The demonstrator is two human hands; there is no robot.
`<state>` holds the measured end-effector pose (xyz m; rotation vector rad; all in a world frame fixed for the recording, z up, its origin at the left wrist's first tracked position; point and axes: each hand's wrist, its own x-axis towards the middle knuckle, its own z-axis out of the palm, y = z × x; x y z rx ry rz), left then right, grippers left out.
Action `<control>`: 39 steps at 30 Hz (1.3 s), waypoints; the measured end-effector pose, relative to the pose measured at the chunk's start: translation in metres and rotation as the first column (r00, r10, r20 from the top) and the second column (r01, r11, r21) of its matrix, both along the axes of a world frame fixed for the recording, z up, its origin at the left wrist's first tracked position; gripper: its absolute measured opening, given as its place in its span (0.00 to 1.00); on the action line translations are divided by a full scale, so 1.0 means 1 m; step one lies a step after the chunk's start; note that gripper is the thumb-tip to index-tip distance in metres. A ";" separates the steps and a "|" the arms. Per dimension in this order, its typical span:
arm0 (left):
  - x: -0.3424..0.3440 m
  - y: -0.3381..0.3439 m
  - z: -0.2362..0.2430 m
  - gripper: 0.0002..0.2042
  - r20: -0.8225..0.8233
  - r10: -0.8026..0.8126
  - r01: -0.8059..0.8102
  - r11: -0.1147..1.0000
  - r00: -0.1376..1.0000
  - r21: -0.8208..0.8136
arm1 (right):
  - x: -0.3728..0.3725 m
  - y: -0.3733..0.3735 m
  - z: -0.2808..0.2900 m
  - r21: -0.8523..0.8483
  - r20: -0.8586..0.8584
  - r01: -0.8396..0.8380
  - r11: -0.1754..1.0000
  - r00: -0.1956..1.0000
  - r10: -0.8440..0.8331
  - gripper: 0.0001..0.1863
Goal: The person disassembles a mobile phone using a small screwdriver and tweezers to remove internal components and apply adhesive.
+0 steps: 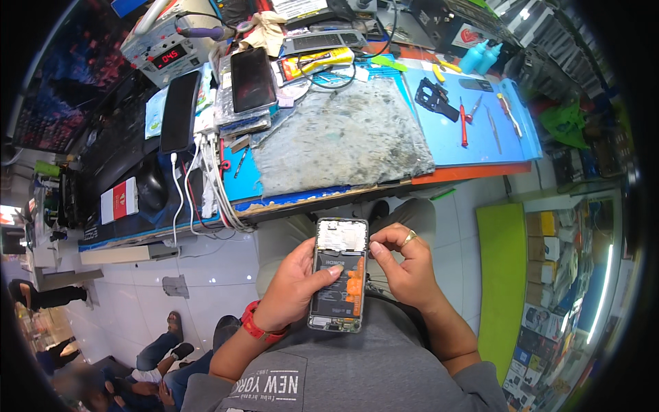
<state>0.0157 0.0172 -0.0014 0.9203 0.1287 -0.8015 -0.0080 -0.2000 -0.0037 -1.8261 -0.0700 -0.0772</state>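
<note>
An opened smartphone with its back off rests upright over my lap, showing a dark battery, an orange strip and a pale upper board section. My left hand is closed round its left side, with the thumb lying across the battery. At the phone's upper right edge, my right hand has thumb and forefinger pinched together. Whatever is between those fingertips is too small to make out. A red watch is on my left wrist.
Ahead is a workbench with a stained grey cloth and a blue mat. On the mat lie a red screwdriver and tweezers. Two phones and white cables sit at left. A glass display case stands right.
</note>
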 end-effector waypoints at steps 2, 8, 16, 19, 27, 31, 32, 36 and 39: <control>-0.001 0.002 0.002 0.27 0.038 0.021 -0.023 0.998 0.999 0.052 | -0.002 -0.004 -0.002 0.026 -0.069 0.026 0.999 0.997 -0.024 0.04; 0.001 0.003 0.003 0.26 0.138 0.058 -0.081 0.983 0.989 0.168 | 0.022 -0.042 0.018 -0.145 0.056 0.215 0.966 0.976 -0.209 0.05; 0.011 0.007 0.009 0.26 0.214 0.083 -0.112 0.985 0.973 0.128 | 0.203 -0.220 0.022 -0.328 0.554 0.765 0.555 0.631 -0.543 0.17; 0.015 0.005 0.012 0.26 0.254 0.042 -0.078 0.988 0.966 0.136 | 0.271 -0.265 0.009 -0.459 0.572 0.799 0.390 0.601 -0.558 0.33; 0.014 0.011 0.002 0.28 0.226 0.021 -0.050 0.992 0.974 0.120 | 0.320 -0.250 0.011 -0.638 0.440 0.726 0.259 0.619 -0.651 0.38; 0.019 0.010 -0.001 0.28 0.208 0.027 -0.055 0.990 0.978 0.129 | 0.327 -0.258 0.011 -0.692 0.415 0.690 0.211 0.620 -0.666 0.34; 0.020 0.009 -0.001 0.28 0.204 0.034 -0.060 0.991 0.978 0.123 | 0.324 -0.258 0.011 -0.679 0.428 0.698 0.227 0.628 -0.649 0.34; 0.025 0.010 0.000 0.27 0.148 0.051 -0.063 0.995 0.988 0.078 | 0.288 -0.221 0.033 -0.495 0.650 0.788 0.366 0.615 -0.446 0.29; 0.026 0.011 0.000 0.27 0.108 0.037 -0.045 0.996 0.993 0.079 | 0.223 -0.169 0.057 -0.520 0.529 0.480 0.707 0.830 -0.174 0.26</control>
